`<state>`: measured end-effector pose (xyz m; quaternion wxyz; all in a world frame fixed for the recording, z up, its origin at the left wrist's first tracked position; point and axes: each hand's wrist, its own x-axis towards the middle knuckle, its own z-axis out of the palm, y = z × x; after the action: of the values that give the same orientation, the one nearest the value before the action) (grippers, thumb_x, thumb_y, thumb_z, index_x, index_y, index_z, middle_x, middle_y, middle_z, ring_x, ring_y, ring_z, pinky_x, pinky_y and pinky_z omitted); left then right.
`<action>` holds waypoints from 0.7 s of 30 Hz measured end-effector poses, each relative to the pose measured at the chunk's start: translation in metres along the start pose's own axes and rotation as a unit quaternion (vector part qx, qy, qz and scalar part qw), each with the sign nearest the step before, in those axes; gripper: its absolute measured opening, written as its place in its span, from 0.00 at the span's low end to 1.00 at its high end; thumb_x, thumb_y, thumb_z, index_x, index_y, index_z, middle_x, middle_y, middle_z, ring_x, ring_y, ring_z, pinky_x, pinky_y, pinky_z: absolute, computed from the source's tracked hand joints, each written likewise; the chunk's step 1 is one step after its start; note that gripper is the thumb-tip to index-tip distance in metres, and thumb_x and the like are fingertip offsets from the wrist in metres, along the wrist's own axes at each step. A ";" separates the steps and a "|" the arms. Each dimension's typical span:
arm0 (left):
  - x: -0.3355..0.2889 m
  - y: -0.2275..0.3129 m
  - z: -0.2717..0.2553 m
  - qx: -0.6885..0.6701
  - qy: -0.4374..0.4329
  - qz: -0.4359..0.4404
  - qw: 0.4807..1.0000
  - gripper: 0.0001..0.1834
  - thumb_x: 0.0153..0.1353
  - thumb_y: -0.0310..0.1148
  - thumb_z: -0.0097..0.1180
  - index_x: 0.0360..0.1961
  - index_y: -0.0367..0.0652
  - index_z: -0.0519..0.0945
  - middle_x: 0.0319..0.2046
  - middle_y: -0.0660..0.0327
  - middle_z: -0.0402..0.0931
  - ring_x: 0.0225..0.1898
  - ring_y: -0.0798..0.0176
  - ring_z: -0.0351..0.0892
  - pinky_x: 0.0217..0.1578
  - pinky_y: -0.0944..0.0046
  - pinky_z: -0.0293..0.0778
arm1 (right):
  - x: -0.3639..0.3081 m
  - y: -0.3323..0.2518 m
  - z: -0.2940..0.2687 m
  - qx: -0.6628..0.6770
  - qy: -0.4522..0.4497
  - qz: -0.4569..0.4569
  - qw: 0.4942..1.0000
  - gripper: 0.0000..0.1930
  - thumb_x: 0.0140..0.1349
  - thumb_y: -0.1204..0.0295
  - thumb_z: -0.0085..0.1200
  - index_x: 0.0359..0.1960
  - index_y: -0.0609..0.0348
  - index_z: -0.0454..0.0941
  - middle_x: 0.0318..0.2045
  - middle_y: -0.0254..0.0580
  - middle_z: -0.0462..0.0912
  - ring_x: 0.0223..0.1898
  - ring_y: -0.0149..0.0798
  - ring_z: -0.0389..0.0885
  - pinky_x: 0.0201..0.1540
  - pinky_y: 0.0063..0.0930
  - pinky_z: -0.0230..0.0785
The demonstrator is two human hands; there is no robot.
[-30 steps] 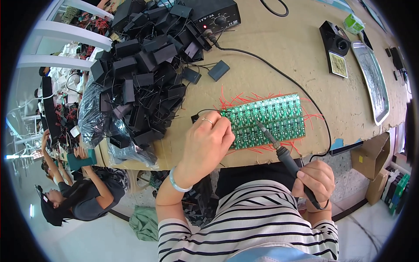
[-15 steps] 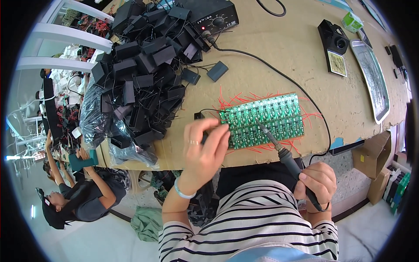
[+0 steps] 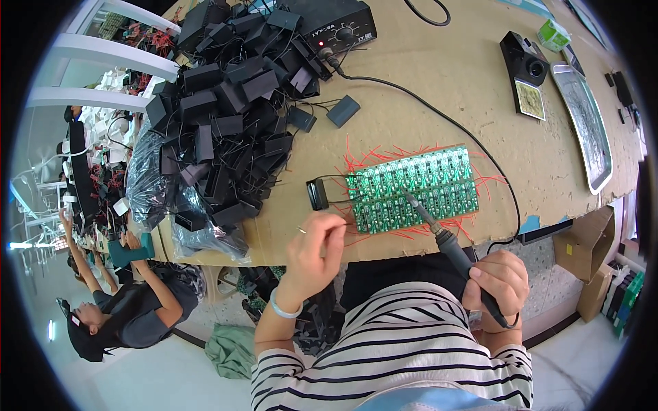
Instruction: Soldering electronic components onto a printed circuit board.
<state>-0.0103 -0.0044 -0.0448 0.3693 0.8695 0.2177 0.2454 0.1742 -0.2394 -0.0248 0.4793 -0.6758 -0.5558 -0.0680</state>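
My right hand [image 3: 499,289] is wrapped round the handle of a soldering iron [image 3: 452,248]. The iron's tip points at the middle of a green panel of circuit boards [image 3: 439,185]; whether it touches cannot be told. Red wires [image 3: 373,154] stick out all around the panel. Left of the panel lies a small black box [image 3: 317,194], its two dark leads reaching onto the panel's left end. Just below that box, my left hand [image 3: 315,257] has thumb and forefinger pinched together by the panel's lower left corner, where red wires stick out. What the pinch holds is too small to make out.
A heap of black boxes with leads [image 3: 233,123] covers the table's left. Behind stands a black soldering station [image 3: 339,27], its cable [image 3: 439,103] curving round the panel. To the right are an iron stand [image 3: 524,65] and a metal tray [image 3: 582,130]. Another person [image 3: 137,308] works at far left.
My left hand has drawn back from the panel's left end, down toward the table's near edge, uncovering the black box and its leads. The right hand and iron have hardly moved.
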 end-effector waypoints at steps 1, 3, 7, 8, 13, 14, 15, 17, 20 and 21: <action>0.006 0.003 -0.007 -0.009 -0.006 -0.010 1.000 0.04 0.65 0.18 0.60 0.39 0.36 0.79 0.28 0.59 0.76 0.24 0.67 0.73 0.27 0.69 0.69 | 0.001 0.001 -0.001 0.000 0.001 0.005 1.000 0.14 0.48 0.82 0.66 0.39 0.59 0.81 0.26 0.37 0.83 0.21 0.38 0.81 0.23 0.28 0.74; 0.026 0.016 -0.013 0.011 -0.020 -0.002 1.000 0.04 0.64 0.18 0.60 0.39 0.36 0.79 0.27 0.60 0.74 0.23 0.68 0.71 0.26 0.70 0.67 | 0.001 0.005 0.003 0.006 0.008 0.014 1.000 0.15 0.46 0.83 0.66 0.38 0.59 0.81 0.26 0.37 0.83 0.21 0.38 0.81 0.24 0.29 0.74; 0.054 0.019 -0.008 0.138 -0.044 0.069 0.987 0.05 0.64 0.22 0.61 0.40 0.40 0.79 0.31 0.59 0.76 0.25 0.59 0.77 0.26 0.62 0.72 | 0.008 0.011 0.017 0.012 0.010 0.016 1.000 0.15 0.45 0.83 0.67 0.37 0.59 0.82 0.26 0.38 0.83 0.21 0.38 0.80 0.24 0.29 0.74; 0.059 0.018 -0.005 0.191 -0.060 0.092 0.975 0.06 0.64 0.24 0.60 0.42 0.41 0.79 0.35 0.58 0.78 0.28 0.53 0.81 0.28 0.57 0.77 | 0.011 0.012 0.020 0.012 0.010 0.014 1.000 0.15 0.45 0.83 0.67 0.37 0.59 0.82 0.26 0.38 0.83 0.21 0.38 0.80 0.24 0.29 0.74; 0.070 0.003 0.012 0.212 -0.111 0.106 0.965 0.06 0.62 0.24 0.60 0.40 0.42 0.78 0.33 0.58 0.75 0.32 0.55 0.82 0.30 0.58 0.79 | 0.016 0.019 0.029 0.019 0.017 0.001 1.000 0.14 0.45 0.83 0.67 0.35 0.60 0.82 0.26 0.39 0.84 0.21 0.37 0.81 0.24 0.28 0.75; 0.070 0.002 0.014 0.213 -0.106 0.113 0.965 0.06 0.61 0.24 0.60 0.39 0.42 0.77 0.33 0.58 0.75 0.33 0.55 0.82 0.30 0.58 0.79 | 0.017 0.020 0.029 0.019 0.017 0.003 1.000 0.14 0.45 0.83 0.67 0.35 0.60 0.82 0.26 0.39 0.84 0.21 0.37 0.81 0.24 0.28 0.75; 0.070 0.001 0.015 0.215 -0.102 0.118 0.964 0.06 0.61 0.25 0.60 0.38 0.42 0.77 0.32 0.58 0.74 0.33 0.55 0.82 0.29 0.58 0.79 | 0.017 0.020 0.030 0.018 0.008 0.002 1.000 0.14 0.45 0.83 0.68 0.35 0.60 0.83 0.26 0.38 0.84 0.22 0.37 0.81 0.24 0.28 0.75; 0.071 -0.001 0.015 0.208 -0.098 0.120 0.966 0.06 0.61 0.25 0.60 0.38 0.42 0.77 0.32 0.58 0.74 0.33 0.55 0.83 0.29 0.58 0.79 | 0.018 0.022 0.033 0.019 -0.002 0.002 1.000 0.14 0.45 0.83 0.68 0.35 0.60 0.83 0.26 0.38 0.84 0.22 0.37 0.81 0.24 0.28 0.75; 0.073 -0.002 0.016 0.205 -0.097 0.123 0.966 0.06 0.61 0.25 0.61 0.38 0.42 0.77 0.32 0.58 0.74 0.33 0.56 0.82 0.29 0.58 0.79 | 0.020 0.023 0.034 0.021 -0.009 -0.008 1.000 0.14 0.45 0.83 0.68 0.35 0.60 0.83 0.27 0.38 0.84 0.23 0.37 0.82 0.24 0.28 0.75; 0.073 -0.002 0.016 0.211 -0.102 0.122 0.964 0.06 0.61 0.25 0.61 0.38 0.42 0.77 0.32 0.58 0.74 0.33 0.56 0.82 0.29 0.58 0.79 | 0.020 0.023 0.034 0.021 -0.013 -0.007 1.000 0.14 0.44 0.83 0.68 0.35 0.60 0.83 0.27 0.38 0.84 0.23 0.37 0.82 0.24 0.28 0.76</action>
<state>0.0561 0.0293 -0.0372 0.1646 0.9681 0.1184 0.1470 0.1853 -0.1998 -0.0431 0.4859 -0.6623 -0.5680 -0.0512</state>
